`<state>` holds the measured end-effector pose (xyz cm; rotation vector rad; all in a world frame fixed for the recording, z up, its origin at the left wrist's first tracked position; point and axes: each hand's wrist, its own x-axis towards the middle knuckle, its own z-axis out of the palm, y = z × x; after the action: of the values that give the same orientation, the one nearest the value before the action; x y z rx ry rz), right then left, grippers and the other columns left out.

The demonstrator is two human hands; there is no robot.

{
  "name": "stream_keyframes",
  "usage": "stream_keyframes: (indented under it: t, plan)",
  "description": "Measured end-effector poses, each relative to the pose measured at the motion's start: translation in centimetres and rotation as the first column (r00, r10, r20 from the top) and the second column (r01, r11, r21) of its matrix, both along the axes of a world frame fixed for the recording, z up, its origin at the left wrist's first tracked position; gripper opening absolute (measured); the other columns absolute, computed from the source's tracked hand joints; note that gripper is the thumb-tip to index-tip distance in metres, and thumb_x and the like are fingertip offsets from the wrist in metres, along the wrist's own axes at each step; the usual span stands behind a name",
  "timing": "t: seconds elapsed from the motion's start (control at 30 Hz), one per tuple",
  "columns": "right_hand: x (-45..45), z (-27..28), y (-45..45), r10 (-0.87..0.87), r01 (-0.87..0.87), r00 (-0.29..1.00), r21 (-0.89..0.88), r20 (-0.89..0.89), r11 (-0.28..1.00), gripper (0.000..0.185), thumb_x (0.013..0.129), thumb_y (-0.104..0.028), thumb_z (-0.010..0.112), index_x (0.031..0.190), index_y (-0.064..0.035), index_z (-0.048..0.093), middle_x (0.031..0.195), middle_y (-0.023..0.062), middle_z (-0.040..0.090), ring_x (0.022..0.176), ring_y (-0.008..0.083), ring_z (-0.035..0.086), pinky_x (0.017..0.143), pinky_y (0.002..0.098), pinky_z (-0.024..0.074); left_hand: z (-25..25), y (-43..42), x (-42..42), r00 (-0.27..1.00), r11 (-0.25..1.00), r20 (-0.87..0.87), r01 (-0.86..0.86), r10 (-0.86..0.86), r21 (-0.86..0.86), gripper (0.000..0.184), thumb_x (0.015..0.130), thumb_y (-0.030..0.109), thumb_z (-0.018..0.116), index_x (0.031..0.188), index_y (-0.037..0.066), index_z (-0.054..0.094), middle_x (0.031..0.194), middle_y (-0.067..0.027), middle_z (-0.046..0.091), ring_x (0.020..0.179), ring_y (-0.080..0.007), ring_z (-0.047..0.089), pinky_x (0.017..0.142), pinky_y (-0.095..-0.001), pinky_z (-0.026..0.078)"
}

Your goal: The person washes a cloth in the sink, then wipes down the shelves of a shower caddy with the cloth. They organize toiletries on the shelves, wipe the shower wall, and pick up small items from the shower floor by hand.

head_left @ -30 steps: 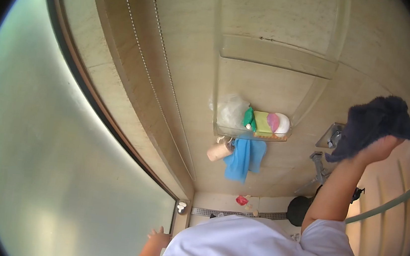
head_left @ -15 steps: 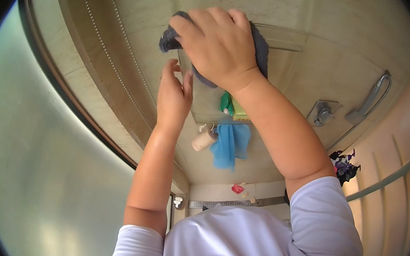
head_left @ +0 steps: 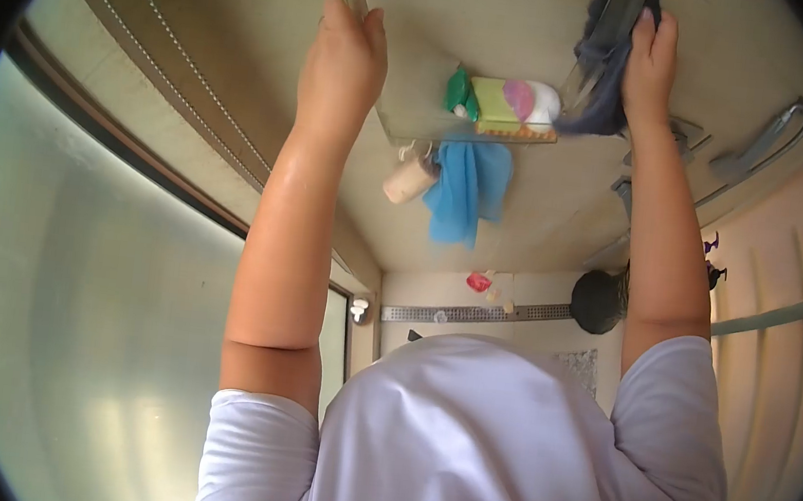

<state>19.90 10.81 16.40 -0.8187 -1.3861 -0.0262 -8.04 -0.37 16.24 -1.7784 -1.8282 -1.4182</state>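
My right hand [head_left: 649,76] grips a dark grey cloth [head_left: 600,86], which is folded around the right edge of a clear glass shelf [head_left: 624,15]. Its thumb and fingers press the cloth from the side. At the upper left, my left hand [head_left: 342,73] is closed on the shelf's left edge, its fingertips partly hidden behind the hand. Between and below the hands lie a green packet [head_left: 459,92] and a yellow-green packet [head_left: 497,102] with pink and white on it. Underneath hang a light blue cloth [head_left: 467,189] and a beige cylindrical item [head_left: 410,181].
A shower handset [head_left: 765,142] is mounted on the right wall. Two beaded chains [head_left: 178,51] run along the left, beside a frosted glass panel [head_left: 93,296]. Down on the floor are a drain strip [head_left: 473,313], a dark round object [head_left: 597,302] and a red item [head_left: 478,282].
My right hand has moved right with the grey cloth, away from my left hand. My left hand has risen and closed on the shelf edge. The packets below are now more exposed.
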Motion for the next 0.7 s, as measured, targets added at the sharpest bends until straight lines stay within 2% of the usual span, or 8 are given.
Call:
stream_keyframes:
  t: [0.07,0.2,0.27,0.3,0.37,0.5,0.63,0.7]
  plan:
    - [0.4,-1.9,-1.8,0.051,-0.064,0.994,-0.138,-0.095,0.988,0.038,0.092,-0.030,0.044,0.110,0.0033,0.045,0.101,0.0173,0.056,0.087,0.0224,0.055,0.080,0.0330,0.0422,-0.5,-0.7,-0.1,0.999,0.999,0.045,0.027,-0.025,-0.030,0.034,0.087,0.027,0.050,0.103,-0.002,0.039,0.091,-0.0222,0.056,0.071,-0.0347,0.055,0.061,-0.0406,0.045]
    - [9.6,-10.1,-2.0,-0.382,0.327,0.878,-0.219,-0.288,0.919,0.045,0.092,-0.031,0.044,0.119,0.0042,0.040,0.106,0.0187,0.053,0.094,0.0226,0.054,0.084,0.0310,0.0427,-3.5,-3.3,-1.0,0.947,0.973,0.250,0.166,-0.203,0.158,0.034,0.087,0.021,0.054,0.108,0.000,0.039,0.095,-0.0104,0.050,0.067,-0.0161,0.048,0.061,-0.0264,0.042]
    - [10.2,-10.9,-7.9,-0.217,0.004,0.773,-0.338,-0.597,0.941,0.045,0.092,-0.030,0.043,0.120,0.0051,0.040,0.108,0.0177,0.052,0.099,0.0234,0.051,0.085,0.0307,0.0422,-7.1,-4.9,-1.3,0.874,0.921,0.332,0.265,-0.355,0.287,0.029,0.087,0.015,0.055,0.108,0.001,0.040,0.093,-0.0049,0.047,0.068,-0.0094,0.043,0.061,-0.0217,0.039]
    - [11.7,-13.3,-9.0,-0.319,0.112,0.760,-0.369,-0.567,0.923,0.043,0.091,-0.030,0.043,0.115,0.0053,0.042,0.105,0.0156,0.053,0.095,0.0225,0.052,0.082,0.0307,0.0427,-9.2,-5.8,-1.3,0.826,0.883,0.355,0.320,-0.438,0.343,0.025,0.087,0.011,0.055,0.106,0.002,0.041,0.091,-0.0026,0.046,0.069,-0.0073,0.041,0.060,-0.0203,0.038]
    - [12.4,-16.3,-12.2,-0.442,0.182,0.802,-0.540,-0.401,0.822,0.043,0.092,-0.033,0.042,0.111,0.0050,0.047,0.104,0.0133,0.054,0.094,0.0225,0.051,0.084,0.0311,0.0392,-13.8,-7.1,-0.6,0.732,0.879,0.493,0.347,-0.471,0.326,0.017,0.088,0.009,0.053,0.100,0.002,0.044,0.089,-0.0016,0.047,0.071,-0.0071,0.042,0.062,-0.0203,0.038]
    - [8.9,-20.7,-16.6,-0.436,0.153,0.829,-0.608,-0.351,0.779,0.045,0.093,-0.036,0.041,0.108,0.0049,0.051,0.103,0.0118,0.055,0.095,0.0214,0.048,0.089,0.0301,0.0343,-21.2,-8.6,2.0,0.631,0.714,0.717,0.645,-0.297,-0.272,0.021,0.083,0.008,0.059,0.102,0.006,0.050,0.091,-0.0044,0.052,0.079,-0.0105,0.048,0.066,-0.0215,0.041]
    - [3.4,-22.1,-19.9,-0.279,-0.105,0.841,-0.645,-0.464,0.757,0.037,0.093,-0.033,0.042,0.102,0.0009,0.052,0.095,0.0049,0.053,0.091,0.0126,0.046,0.084,0.0261,0.0363,-23.4,-10.2,7.6,0.571,0.492,0.279,0.815,-0.772,-0.308,0.036,0.074,0.014,0.067,0.105,0.006,0.051,0.107,-0.0115,0.055,0.094,-0.0247,0.054,0.075,-0.0331,0.045]
    - [0.6,-22.0,-21.7,-0.140,-0.365,0.754,-0.587,-0.642,0.723,0.032,0.093,-0.030,0.044,0.105,-0.0018,0.052,0.096,0.0023,0.055,0.091,0.0097,0.048,0.082,0.0245,0.0380,-24.9,-11.7,11.0,0.512,0.458,0.431,0.858,-0.743,-0.231,0.038,0.073,0.012,0.066,0.107,0.005,0.051,0.109,-0.0132,0.055,0.098,-0.0269,0.054,0.078,-0.0344,0.044]
